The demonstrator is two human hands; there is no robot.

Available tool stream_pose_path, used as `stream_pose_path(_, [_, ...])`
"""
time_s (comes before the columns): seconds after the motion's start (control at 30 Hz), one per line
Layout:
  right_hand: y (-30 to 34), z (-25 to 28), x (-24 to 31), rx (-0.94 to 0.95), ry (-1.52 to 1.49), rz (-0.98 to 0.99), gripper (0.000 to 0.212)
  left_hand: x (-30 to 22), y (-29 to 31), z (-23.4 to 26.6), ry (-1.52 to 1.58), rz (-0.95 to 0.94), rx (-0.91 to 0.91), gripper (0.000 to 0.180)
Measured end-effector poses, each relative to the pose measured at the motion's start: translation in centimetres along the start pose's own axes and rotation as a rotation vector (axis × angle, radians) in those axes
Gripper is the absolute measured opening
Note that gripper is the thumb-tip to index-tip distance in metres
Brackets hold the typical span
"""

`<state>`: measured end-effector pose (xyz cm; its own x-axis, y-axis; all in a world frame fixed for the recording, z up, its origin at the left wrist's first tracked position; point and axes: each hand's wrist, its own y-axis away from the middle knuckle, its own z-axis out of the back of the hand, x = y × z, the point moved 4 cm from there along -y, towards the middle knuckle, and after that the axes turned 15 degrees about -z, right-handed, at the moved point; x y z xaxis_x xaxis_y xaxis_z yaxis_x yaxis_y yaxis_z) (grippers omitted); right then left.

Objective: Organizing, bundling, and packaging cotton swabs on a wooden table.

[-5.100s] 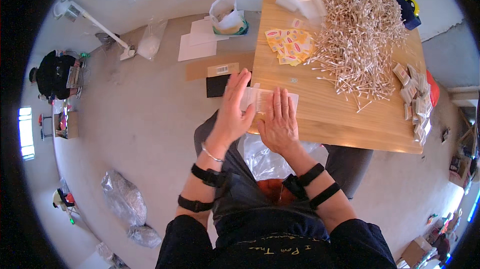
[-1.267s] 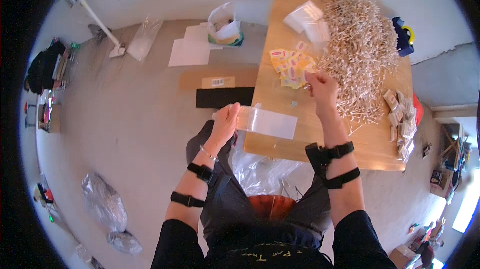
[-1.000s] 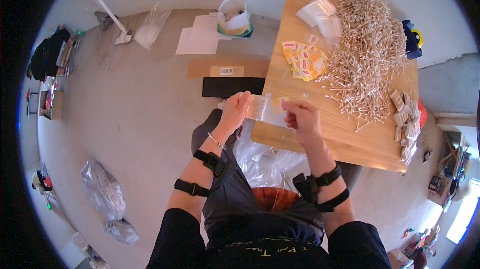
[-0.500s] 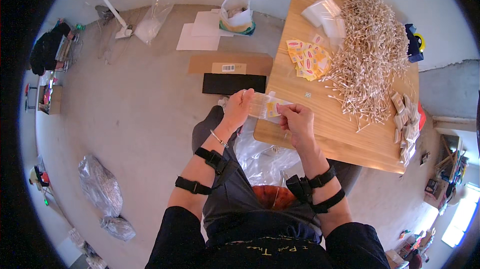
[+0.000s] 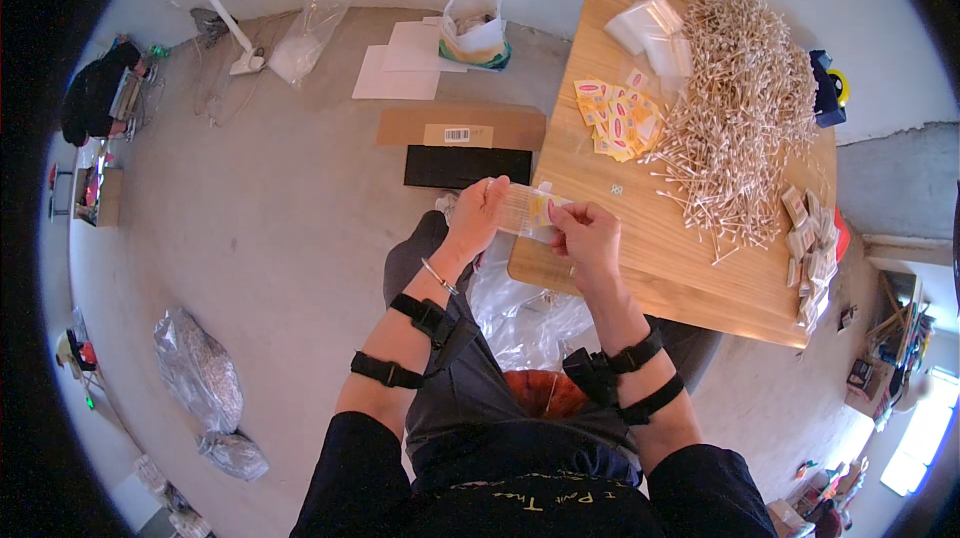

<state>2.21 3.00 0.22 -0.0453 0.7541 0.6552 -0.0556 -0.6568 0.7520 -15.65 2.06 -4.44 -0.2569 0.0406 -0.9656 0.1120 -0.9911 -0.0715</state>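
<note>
A clear plastic bag of cotton swabs [image 5: 517,210] is held between both hands over the near left corner of the table. At its left end, my left hand [image 5: 478,216] is closed around it, with the thumb on top. A yellow and white printed card [image 5: 541,207] lies at the bag's right end. My right hand [image 5: 588,235] pinches that end; whether its fingers hold the card, the film or both, I cannot tell. Farther right on the table, a big loose heap of cotton swabs [image 5: 745,108] spreads beside several yellow printed cards [image 5: 618,120].
Clear empty bags [image 5: 650,30] lie at the table's [image 5: 575,163] far side, filled swab packs [image 5: 812,248] at its right edge. A tape dispenser [image 5: 828,88] stands beyond the heap. Below left are a black box [image 5: 468,167] and a cardboard flap [image 5: 400,126]; crumpled plastic [image 5: 525,303] hangs by my lap.
My right hand has shifted slightly left, toward my left hand, and the yellow card has moved a little farther left over the swabs. My left hand keeps its hold.
</note>
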Motion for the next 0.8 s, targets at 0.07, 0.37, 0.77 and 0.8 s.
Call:
stream_pose_path(0.07, [-0.1, -0.4, 0.1, -0.014, 0.034, 0.028, 0.023, -0.1, 0.1, 0.0, -0.008, -0.015, -0.007, 0.049])
stream_pose_path(0.37, [0.4, -0.8, 0.2, -0.098, 0.283, 0.087, 0.021, 0.2, 0.1, -0.2, 0.006, -0.029, -0.037, 0.051])
stream_pose_path(0.77, [-2.7, -2.1, -1.5, -0.134, 0.356, 0.148, 0.027, -0.7, 0.0, -0.1, -0.010, -0.031, -0.044, 0.051])
stream_pose_path(0.8, [-2.7, -2.3, -1.6, -0.133, 0.358, 0.149, 0.027, -0.7, 0.1, 0.0, -0.004, -0.035, -0.053, 0.051])
